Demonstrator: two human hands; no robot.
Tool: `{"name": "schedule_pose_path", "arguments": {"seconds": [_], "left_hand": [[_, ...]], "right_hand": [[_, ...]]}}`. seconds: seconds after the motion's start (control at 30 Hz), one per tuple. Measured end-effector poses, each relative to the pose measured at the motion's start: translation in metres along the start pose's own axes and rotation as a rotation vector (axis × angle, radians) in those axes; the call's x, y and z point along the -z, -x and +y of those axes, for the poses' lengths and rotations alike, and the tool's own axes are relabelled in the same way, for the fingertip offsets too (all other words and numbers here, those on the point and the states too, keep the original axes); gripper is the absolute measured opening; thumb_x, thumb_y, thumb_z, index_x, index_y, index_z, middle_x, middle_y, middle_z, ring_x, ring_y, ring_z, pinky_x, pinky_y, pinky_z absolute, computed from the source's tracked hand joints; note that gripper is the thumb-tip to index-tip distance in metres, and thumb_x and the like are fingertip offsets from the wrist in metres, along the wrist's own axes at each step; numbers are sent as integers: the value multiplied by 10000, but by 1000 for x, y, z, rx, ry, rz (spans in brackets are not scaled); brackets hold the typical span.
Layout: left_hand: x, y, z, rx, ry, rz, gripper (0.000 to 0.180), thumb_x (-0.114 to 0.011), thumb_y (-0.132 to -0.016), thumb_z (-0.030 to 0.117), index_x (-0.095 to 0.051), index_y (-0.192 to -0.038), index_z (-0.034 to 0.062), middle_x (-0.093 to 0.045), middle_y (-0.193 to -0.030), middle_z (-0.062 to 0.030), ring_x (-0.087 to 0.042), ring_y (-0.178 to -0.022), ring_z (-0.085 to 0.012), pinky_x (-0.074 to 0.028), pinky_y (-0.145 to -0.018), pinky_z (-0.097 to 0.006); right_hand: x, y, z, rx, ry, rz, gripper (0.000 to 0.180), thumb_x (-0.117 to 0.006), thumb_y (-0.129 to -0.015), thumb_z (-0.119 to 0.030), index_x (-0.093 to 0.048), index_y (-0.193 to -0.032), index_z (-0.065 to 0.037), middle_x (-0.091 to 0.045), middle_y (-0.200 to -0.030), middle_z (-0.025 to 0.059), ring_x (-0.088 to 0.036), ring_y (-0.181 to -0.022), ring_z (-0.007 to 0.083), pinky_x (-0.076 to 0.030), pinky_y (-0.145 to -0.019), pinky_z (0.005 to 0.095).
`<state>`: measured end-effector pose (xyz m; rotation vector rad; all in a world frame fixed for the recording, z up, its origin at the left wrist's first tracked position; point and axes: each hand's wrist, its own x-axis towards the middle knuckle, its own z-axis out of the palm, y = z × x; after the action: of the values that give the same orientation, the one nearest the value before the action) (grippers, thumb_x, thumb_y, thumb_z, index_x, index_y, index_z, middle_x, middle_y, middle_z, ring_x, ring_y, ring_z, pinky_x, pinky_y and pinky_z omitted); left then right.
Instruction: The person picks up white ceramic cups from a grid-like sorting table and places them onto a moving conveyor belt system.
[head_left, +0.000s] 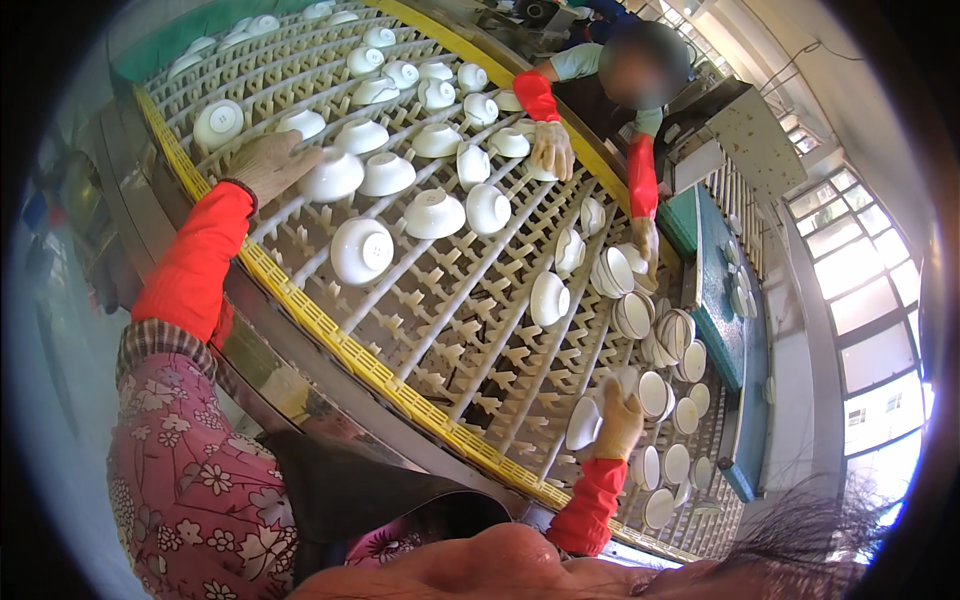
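White bowls lie face down or tipped on a pegged conveyor (430, 340). My left hand (272, 166), in a tan work glove below a red sleeve cover, reaches over the yellow edge with fingers stretched out. Its fingertips meet the rim side of a white bowl (332, 176); another bowl (302, 124) lies just beyond. On the right, my right hand (620, 422), gloved alike, has its fingers curled at a bowl tilted on edge (583, 424). The fingertips are partly hidden there. Beside it stand several bowls on edge in rows, one of them a nearby bowl (652, 396).
Across the conveyor a co-worker's gloved hand (553, 150) rests at a bowl, the other hand (646, 252) at nested bowls (612, 270). A yellow slotted rail (350, 350) edges my side. To the right is a green-blue panel (715, 300) with more bowls beyond it.
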<state>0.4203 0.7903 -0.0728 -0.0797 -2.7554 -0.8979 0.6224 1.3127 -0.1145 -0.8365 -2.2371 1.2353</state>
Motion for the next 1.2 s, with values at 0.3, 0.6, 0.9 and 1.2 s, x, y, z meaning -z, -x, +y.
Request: {"name": "schedule_pose_path", "arguments": {"seconds": [0.3, 0.6, 0.9, 1.2], "left_hand": [[-27, 15, 31, -131, -481, 19, 428, -684, -848, 316, -582, -1133, 13, -669, -1001, -202, -631, -1009, -362, -439, -947, -467], [-40, 5, 42, -313, -619, 30, 707, -763, -778, 244, -479, -1394, 43, -574, -1277, -180, -534, -1217, -314, -336, -1113, -441], [-30, -29, -30, -50, -409, 289, 501, -447, -933, 77, -501, -1415, 199, -676, -1107, -196, -655, -1002, -391, -502, -884, -469], [-14, 1, -11, -100, -515, 19, 361, -595, -914, 186, -586, -1268, 119, -673, -1087, -186, -624, -1056, -382, -494, -902, -462]], "right_hand": [[-107, 44, -107, -37, -502, -677, 497, -631, -927, -394, -613, -1190, 27, -663, -919, 53, -618, -776, 133, -476, -665, 240], [-129, 16, -52, 24, -561, -701, 380, -615, -958, -254, -615, -1179, 56, -692, -1094, 149, -698, -976, 213, -539, -872, 288], [-114, -16, -35, 306, -205, -180, 200, -579, -945, -185, -602, -908, 11, -563, -757, 58, -506, -708, 144, -435, -690, 282], [-73, -117, -12, 520, 642, 207, 323, -639, -874, -355, -651, -963, -45, -683, -906, 197, -646, -891, 400, -490, -810, 480]]}}
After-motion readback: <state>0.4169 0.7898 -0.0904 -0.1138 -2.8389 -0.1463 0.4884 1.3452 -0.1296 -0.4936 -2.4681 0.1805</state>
